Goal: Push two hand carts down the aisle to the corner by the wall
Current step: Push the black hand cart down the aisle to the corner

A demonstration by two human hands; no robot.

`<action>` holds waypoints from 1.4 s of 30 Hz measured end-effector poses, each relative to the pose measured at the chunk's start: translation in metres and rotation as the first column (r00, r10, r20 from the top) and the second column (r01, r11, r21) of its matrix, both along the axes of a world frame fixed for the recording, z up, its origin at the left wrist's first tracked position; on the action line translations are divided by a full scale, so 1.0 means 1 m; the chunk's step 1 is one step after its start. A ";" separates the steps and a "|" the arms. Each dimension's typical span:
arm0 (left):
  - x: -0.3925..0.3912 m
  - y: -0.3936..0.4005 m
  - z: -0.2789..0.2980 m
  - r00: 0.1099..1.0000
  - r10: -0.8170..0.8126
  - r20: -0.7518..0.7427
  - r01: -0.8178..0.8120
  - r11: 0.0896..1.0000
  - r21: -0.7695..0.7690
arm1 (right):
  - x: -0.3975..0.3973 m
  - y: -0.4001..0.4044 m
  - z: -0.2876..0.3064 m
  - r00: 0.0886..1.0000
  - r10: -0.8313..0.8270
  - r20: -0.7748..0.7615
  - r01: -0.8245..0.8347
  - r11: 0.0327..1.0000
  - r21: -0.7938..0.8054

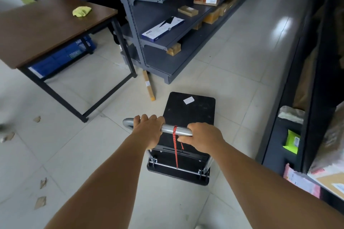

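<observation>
Head view: the left hand and right hand each have fingers wrapped tight around the silver handle of a black hand cart, which stands on the tiled floor at the mouth of the aisle between dark shelving. A long cardboard box lies just beyond the cart's front left corner and could snag a wheel. Only one cart shows; the wheels and the corner by the wall are hidden.

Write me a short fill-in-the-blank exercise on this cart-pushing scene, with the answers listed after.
1. Both hands, left hand and right hand, grip the cart's ____ handle.
2. A ____ cord is tied around the handle.
3. The yellow-green cloth lies on the ____ table.

Answers: silver; red; brown
</observation>
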State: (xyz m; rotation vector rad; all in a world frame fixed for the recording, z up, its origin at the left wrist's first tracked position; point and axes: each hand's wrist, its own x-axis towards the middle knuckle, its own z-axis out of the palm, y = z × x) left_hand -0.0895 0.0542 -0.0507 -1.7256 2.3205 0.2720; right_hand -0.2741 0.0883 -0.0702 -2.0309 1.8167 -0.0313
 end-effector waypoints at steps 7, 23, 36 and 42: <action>-0.028 -0.073 -0.001 0.996 -0.083 0.019 0.083 0.996 -0.014 | -0.024 -0.061 -0.001 0.998 -0.061 -0.015 0.061 0.998 0.018; -0.110 -0.244 -0.007 0.933 -0.361 0.003 0.360 0.930 -0.071 | -0.072 -0.187 0.005 0.867 -0.451 -0.209 0.453 0.890 -0.042; -0.210 -0.409 -0.002 0.892 -0.450 -0.040 0.451 0.892 0.026 | -0.174 -0.336 0.000 0.830 -0.536 -0.154 0.536 0.843 -0.046; -0.262 -0.494 0.000 0.891 -0.448 -0.077 0.452 0.891 0.039 | -0.225 -0.418 0.002 0.823 -0.556 -0.114 0.559 0.829 -0.005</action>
